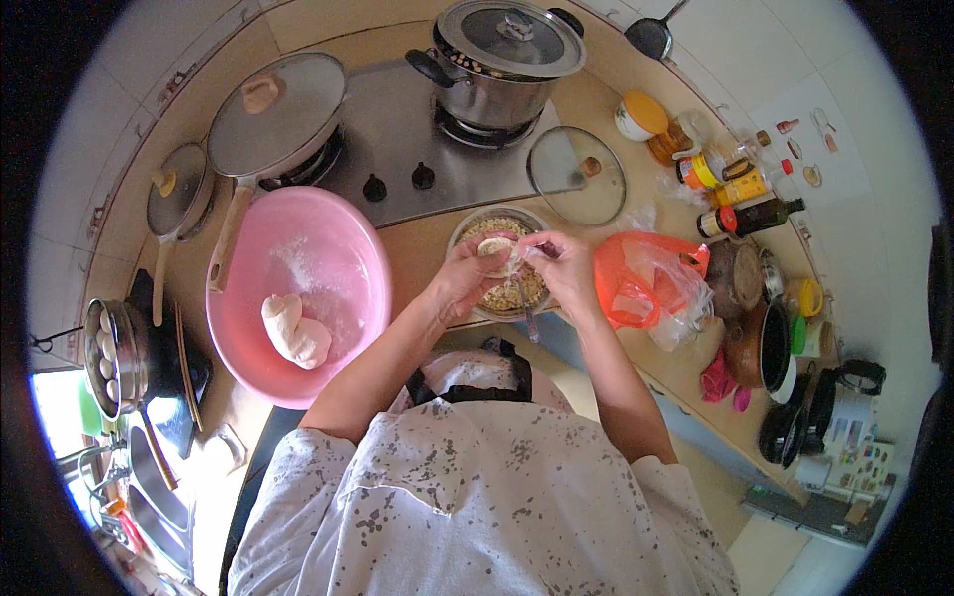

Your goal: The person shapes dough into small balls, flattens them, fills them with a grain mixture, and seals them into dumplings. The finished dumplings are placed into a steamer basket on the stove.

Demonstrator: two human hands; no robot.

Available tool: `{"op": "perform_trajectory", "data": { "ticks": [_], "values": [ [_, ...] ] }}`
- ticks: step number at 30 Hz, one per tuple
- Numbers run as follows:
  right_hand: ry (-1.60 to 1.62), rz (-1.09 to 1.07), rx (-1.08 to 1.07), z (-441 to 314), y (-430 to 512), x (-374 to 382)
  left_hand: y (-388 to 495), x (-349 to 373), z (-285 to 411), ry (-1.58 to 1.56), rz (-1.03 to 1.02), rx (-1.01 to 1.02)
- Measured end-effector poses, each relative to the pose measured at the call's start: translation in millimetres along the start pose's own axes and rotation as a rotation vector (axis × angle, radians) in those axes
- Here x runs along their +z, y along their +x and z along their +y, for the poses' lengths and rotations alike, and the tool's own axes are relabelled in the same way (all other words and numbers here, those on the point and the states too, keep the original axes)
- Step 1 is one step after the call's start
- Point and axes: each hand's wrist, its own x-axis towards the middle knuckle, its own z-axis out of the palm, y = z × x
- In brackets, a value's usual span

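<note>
Over a steel bowl of chopped filling (514,299), my left hand (471,270) cups a small round of dough (498,246). My right hand (557,262) is at the right side of that dough, its thumb and forefinger pinched together near the edge; whether they grip the rim is too small to tell. A spoon (527,309) leans in the bowl with its handle towards me. To the left, a pink plastic basin (350,208) dusted with flour holds a lump of white dough (294,331).
Behind stands a gas hob (387,112) with a lidded steel pot (492,97) and a lidded frying pan (279,115). A glass lid (596,190) and a red plastic bag (626,279) lie right. Bottles (764,217) line the wall. A pan of round pieces (104,357) sits far left.
</note>
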Motion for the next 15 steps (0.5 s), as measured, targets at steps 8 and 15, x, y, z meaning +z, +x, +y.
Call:
{"op": "perform_trajectory", "data": {
  "ticks": [8,15],
  "values": [
    [-0.13,0.065,-0.053,16,-3,-10,-6,-12,9,0.003,0.087,0.02],
    [-0.239,-0.087,-0.16,21,-11,10,-7,-16,16,-0.021,0.071,0.024]
  ]
}}
